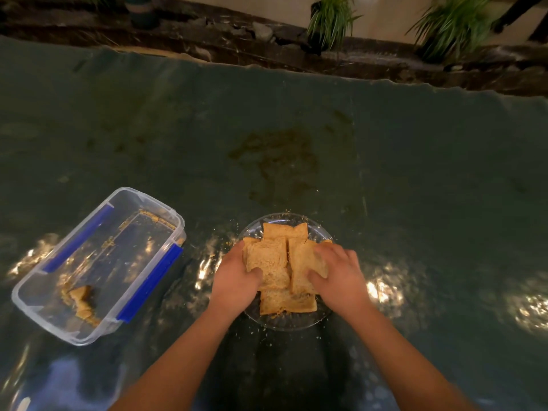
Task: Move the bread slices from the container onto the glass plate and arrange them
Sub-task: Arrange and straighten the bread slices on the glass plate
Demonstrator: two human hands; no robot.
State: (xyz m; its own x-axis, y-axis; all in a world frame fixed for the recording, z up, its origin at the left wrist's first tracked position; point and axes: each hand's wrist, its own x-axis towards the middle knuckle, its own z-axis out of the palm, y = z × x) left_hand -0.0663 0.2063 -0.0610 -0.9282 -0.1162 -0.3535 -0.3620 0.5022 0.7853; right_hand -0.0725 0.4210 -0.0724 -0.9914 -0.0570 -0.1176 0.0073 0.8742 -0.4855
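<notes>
Several brown bread slices (284, 232) lie overlapping on a round glass plate (284, 323) in front of me. My left hand (234, 280) grips the left slice (265, 259), thumb on top. My right hand (338, 274) holds the right slice (302, 262), fingers over its edge. To the left stands a clear plastic container (98, 262) with blue clips, holding a broken bread piece (81, 298) and crumbs.
A dark green glossy cloth (267, 129) covers the table, stained behind the plate and scattered with crumbs around it. Beyond the far edge runs a dark ledge with potted grassy plants (332, 19).
</notes>
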